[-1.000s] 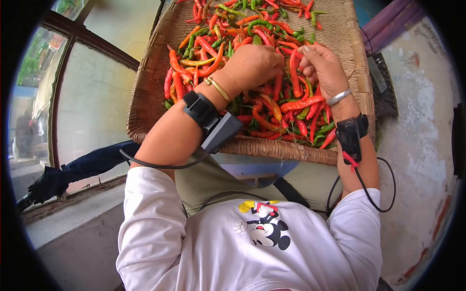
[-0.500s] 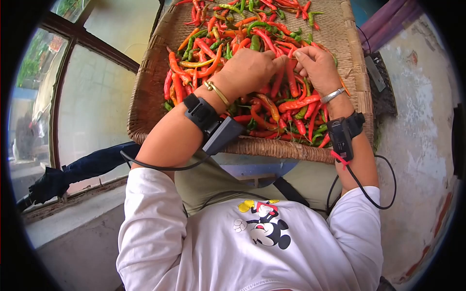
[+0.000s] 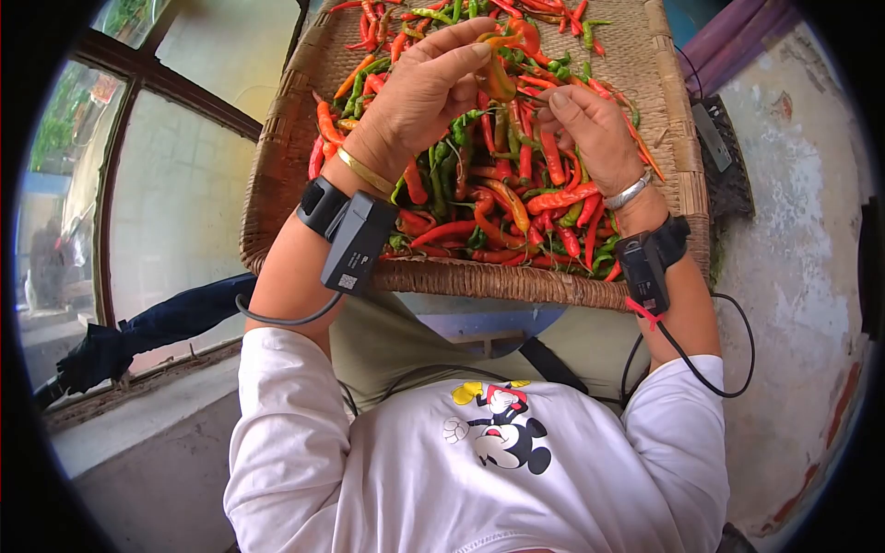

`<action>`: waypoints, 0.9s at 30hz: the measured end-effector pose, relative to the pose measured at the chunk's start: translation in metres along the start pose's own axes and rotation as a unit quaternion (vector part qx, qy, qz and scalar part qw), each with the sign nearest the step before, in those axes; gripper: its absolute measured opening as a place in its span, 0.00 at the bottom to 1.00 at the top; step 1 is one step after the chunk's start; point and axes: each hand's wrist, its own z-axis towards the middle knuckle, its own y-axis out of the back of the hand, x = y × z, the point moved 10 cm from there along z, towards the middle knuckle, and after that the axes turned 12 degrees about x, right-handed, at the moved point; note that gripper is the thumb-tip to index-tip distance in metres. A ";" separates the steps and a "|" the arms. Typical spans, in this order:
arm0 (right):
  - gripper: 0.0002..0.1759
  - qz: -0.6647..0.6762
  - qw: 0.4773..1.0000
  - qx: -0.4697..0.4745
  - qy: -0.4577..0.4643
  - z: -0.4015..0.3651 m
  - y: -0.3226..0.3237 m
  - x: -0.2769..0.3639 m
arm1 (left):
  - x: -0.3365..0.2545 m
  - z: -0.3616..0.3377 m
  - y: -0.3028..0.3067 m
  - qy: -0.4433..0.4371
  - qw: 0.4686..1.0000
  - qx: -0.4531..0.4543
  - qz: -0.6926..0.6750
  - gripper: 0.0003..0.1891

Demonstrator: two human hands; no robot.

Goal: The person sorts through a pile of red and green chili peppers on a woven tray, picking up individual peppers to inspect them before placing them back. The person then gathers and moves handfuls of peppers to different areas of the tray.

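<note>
A woven basket tray [image 3: 277, 198] rests on my lap, filled with a pile of red, orange and green chili peppers [image 3: 502, 198]. My left hand [image 3: 419, 88] is raised above the pile, its fingers pinched on an orange-and-green chili pepper [image 3: 502, 64] that hangs from the fingertips. My right hand [image 3: 585, 129] rests low on the pile at the right, fingers curled onto the peppers; whether it grips one is unclear. Both wrists carry black strapped devices with cables.
A window with a dark frame [image 3: 138, 69] lies to the left, with a dark folded umbrella [image 3: 138, 332] on its sill. A weathered plaster wall [image 3: 793, 276] stands at the right, and a small dark device [image 3: 714, 138] sits beside the tray's right rim.
My left hand has risen from the pile and turned, lifting a chili pepper up and away. My right hand has stayed on the peppers, shifting slightly.
</note>
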 end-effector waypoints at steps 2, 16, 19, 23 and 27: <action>0.14 -0.010 1.000 0.021 0.010 0.000 -0.004 0.002 | 0.010 -0.002 -0.004 0.034 0.999 -0.026 -0.026 0.19; 0.13 0.192 0.979 0.056 0.033 -0.002 -0.007 0.001 | 0.058 -0.006 0.000 0.206 0.972 -0.022 0.111 0.15; 0.18 0.288 0.953 0.024 0.094 -0.001 0.009 0.010 | 0.048 0.005 0.023 0.155 0.988 -0.012 0.016 0.14; 0.20 0.208 0.975 -0.047 0.056 -0.004 0.025 0.002 | -0.008 0.015 0.074 -0.085 0.980 -0.134 -0.118 0.19; 0.14 0.006 0.998 -0.040 -0.039 0.000 0.021 -0.018 | 0.005 0.012 0.047 -0.019 0.990 -0.094 0.104 0.23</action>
